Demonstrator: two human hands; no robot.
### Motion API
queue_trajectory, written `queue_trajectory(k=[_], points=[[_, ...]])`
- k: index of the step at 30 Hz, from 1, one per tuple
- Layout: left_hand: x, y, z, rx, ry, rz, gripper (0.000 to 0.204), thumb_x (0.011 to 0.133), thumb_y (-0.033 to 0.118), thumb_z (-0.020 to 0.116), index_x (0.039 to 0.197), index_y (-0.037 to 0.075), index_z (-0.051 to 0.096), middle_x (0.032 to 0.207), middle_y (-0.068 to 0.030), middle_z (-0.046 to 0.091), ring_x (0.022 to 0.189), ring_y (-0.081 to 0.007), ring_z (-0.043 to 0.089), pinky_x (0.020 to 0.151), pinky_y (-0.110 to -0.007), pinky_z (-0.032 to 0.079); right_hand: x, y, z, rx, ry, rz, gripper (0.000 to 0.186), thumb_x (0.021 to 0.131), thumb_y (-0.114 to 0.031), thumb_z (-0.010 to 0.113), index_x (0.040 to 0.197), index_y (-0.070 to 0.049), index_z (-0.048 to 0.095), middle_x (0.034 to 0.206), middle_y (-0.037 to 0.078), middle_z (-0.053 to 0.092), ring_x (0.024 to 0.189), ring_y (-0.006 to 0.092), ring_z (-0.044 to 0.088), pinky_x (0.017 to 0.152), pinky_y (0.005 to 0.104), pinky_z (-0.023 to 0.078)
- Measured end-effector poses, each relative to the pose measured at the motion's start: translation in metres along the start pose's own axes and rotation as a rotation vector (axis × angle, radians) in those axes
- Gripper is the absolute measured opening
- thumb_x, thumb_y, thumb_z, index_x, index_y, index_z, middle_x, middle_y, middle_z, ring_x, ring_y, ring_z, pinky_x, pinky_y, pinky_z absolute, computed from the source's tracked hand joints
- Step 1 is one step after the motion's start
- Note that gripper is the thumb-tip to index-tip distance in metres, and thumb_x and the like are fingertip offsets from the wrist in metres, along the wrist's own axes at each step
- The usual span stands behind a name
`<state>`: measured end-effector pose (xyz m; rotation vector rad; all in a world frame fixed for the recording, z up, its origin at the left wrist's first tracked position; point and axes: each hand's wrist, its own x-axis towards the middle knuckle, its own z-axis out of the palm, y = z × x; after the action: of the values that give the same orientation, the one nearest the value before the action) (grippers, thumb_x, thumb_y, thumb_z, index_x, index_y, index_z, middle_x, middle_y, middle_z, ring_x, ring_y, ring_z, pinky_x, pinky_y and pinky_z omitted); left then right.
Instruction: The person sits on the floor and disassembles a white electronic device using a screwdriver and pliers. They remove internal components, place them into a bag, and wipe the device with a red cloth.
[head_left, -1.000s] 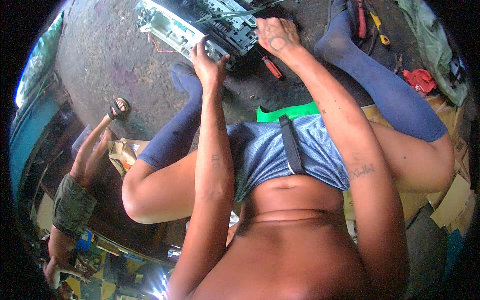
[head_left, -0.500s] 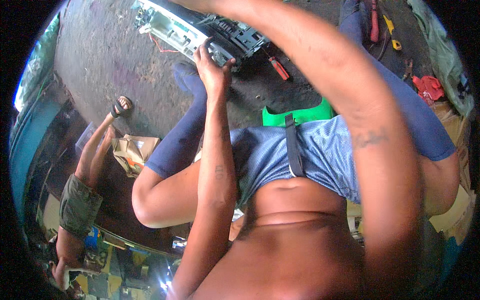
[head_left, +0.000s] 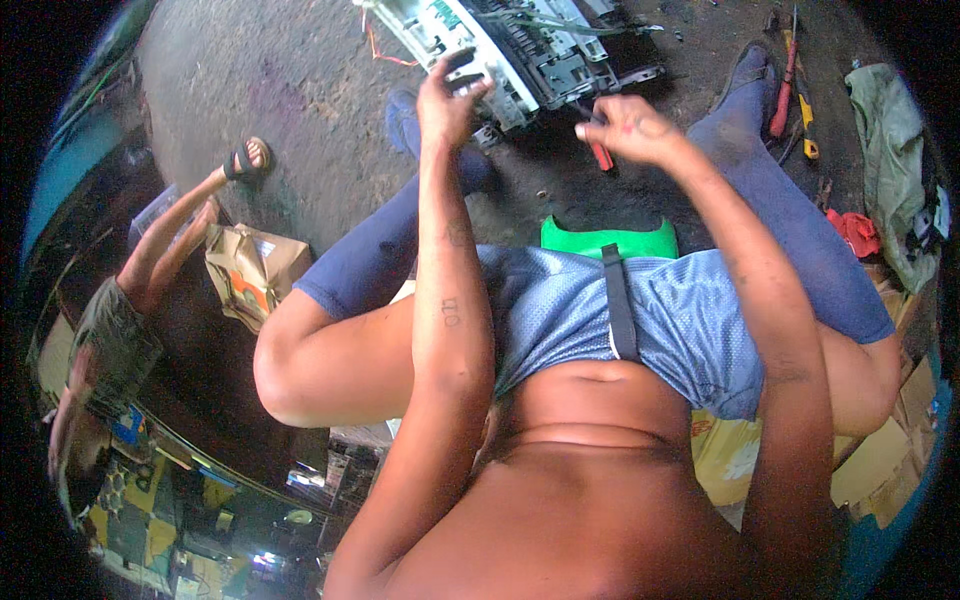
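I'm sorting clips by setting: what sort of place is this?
Probably a makeshift repair workshop: an opened-up machine sits on the stained floor, with a red-handled tool and a yellow-handled tool lying to the right.

Tattooed characters (head_left: pixel 451 312) mark the left forearm (head_left: pixel 455 210), and one black character (head_left: pixel 147 471) a yellow panel (head_left: pixel 156 492).

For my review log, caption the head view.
Left hand at the edge of a white-framed machine, right hand beside a red-handled tool.
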<state>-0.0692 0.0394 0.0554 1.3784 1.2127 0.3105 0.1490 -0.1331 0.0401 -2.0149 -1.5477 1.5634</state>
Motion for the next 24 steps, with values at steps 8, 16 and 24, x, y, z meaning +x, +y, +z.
queue_trajectory(k=[8,16,24], points=[[-0.007,0.014,-0.031,-0.261,0.272,0.102,0.038,0.089,0.002,0.073,0.126,-0.002,0.065,0.115,-0.0133,0.073,0.101,-0.0190,0.069,0.085,-0.031,0.057,0.052,0.005,0.177,-0.277,0.487,-0.055,0.025,0.095,-0.030,0.056,0.102,-0.010,0.070,0.100,0.017,0.072,0.096,0.0365,0.071,0.085,0.0498,0.056],[-0.015,-0.005,-0.028,-0.211,0.285,0.108,0.032,0.090,0.005,0.072,0.122,0.002,0.068,0.108,-0.0066,0.074,0.094,-0.0136,0.068,0.079,-0.030,0.056,0.046,0.006,0.141,-0.615,0.289,-0.044,0.023,0.096,-0.020,0.050,0.106,-0.014,0.070,0.102,0.012,0.070,0.096,0.0306,0.070,0.083,0.0468,0.054],[0.007,0.008,-0.003,0.031,0.311,0.079,0.029,0.091,0.014,0.074,0.119,0.006,0.072,0.095,-0.0044,0.075,0.078,-0.0101,0.067,0.059,-0.027,0.052,0.064,0.024,0.151,-0.499,0.490,-0.066,0.010,0.083,-0.019,0.070,0.093,-0.017,0.073,0.090,0.009,0.066,0.084,0.0276,0.070,0.075,0.0439,0.053]])
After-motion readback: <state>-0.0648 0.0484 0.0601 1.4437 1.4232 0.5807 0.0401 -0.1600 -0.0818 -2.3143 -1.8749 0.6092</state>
